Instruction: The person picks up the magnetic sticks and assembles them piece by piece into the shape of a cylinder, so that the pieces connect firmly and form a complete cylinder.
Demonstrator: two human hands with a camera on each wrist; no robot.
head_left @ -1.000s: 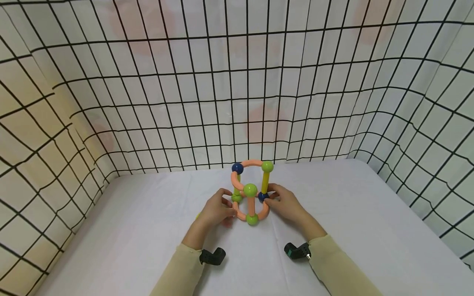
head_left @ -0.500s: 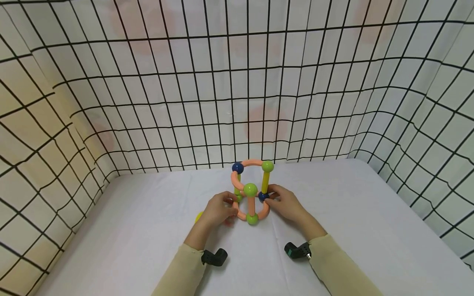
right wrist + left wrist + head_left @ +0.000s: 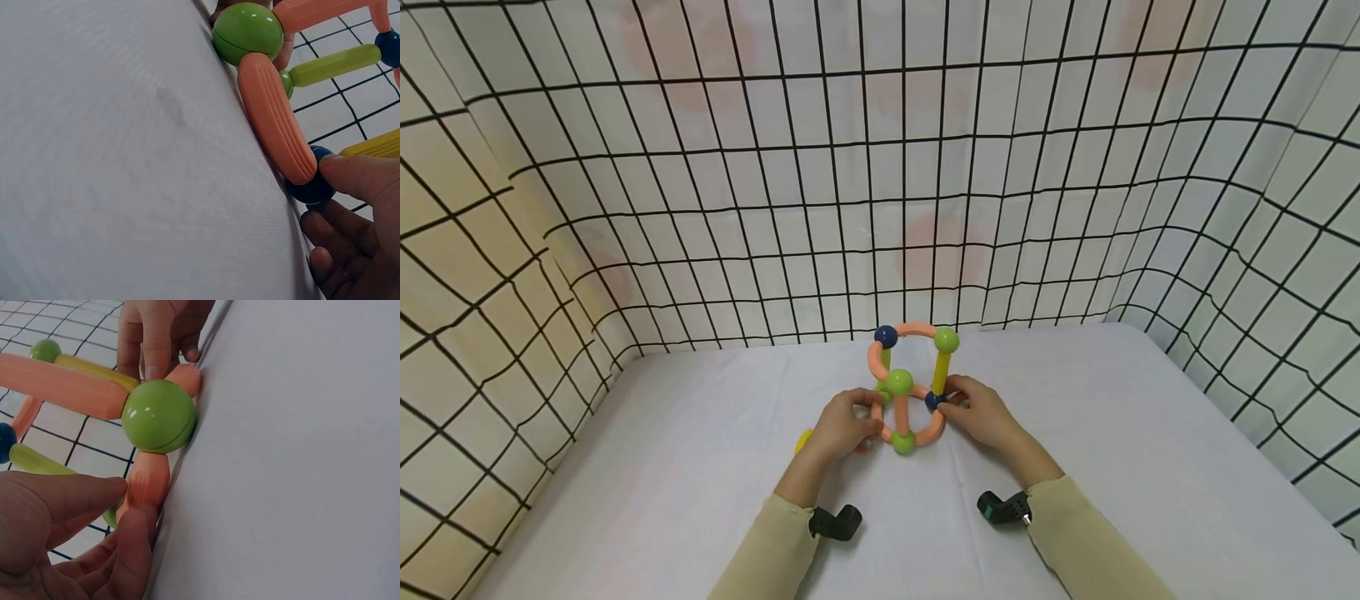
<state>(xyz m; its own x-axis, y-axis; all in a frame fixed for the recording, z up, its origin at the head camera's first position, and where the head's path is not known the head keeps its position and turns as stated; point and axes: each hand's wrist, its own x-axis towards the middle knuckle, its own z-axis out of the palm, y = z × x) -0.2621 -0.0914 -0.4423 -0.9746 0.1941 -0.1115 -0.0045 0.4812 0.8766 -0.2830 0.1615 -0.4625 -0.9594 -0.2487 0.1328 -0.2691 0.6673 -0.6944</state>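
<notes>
A frame of magnetic balls and rods stands on the white cloth. Its lower ring joins curved orange rods to balls; an orange post (image 3: 902, 414) rises from the front lower green ball (image 3: 903, 442) to an upper green ball (image 3: 899, 382). A yellow rod (image 3: 942, 372) stands at the right, topped by another green ball (image 3: 947, 340). A blue ball (image 3: 886, 337) sits at the upper back left. My left hand (image 3: 842, 423) pinches the lower left curved orange rod (image 3: 149, 478). My right hand (image 3: 987, 414) pinches the lower dark blue ball (image 3: 306, 190) between thumb and fingers.
Something yellow (image 3: 802, 440) lies on the cloth (image 3: 700, 500), partly hidden behind the left forearm. Black grid netting (image 3: 820, 208) over white fabric rises behind the work and along both sides.
The frame has twisted slightly: its front orange post and balls moved left, its right yellow rod a little right. My left hand shifted slightly right onto the curved rod, showing more of the yellow thing.
</notes>
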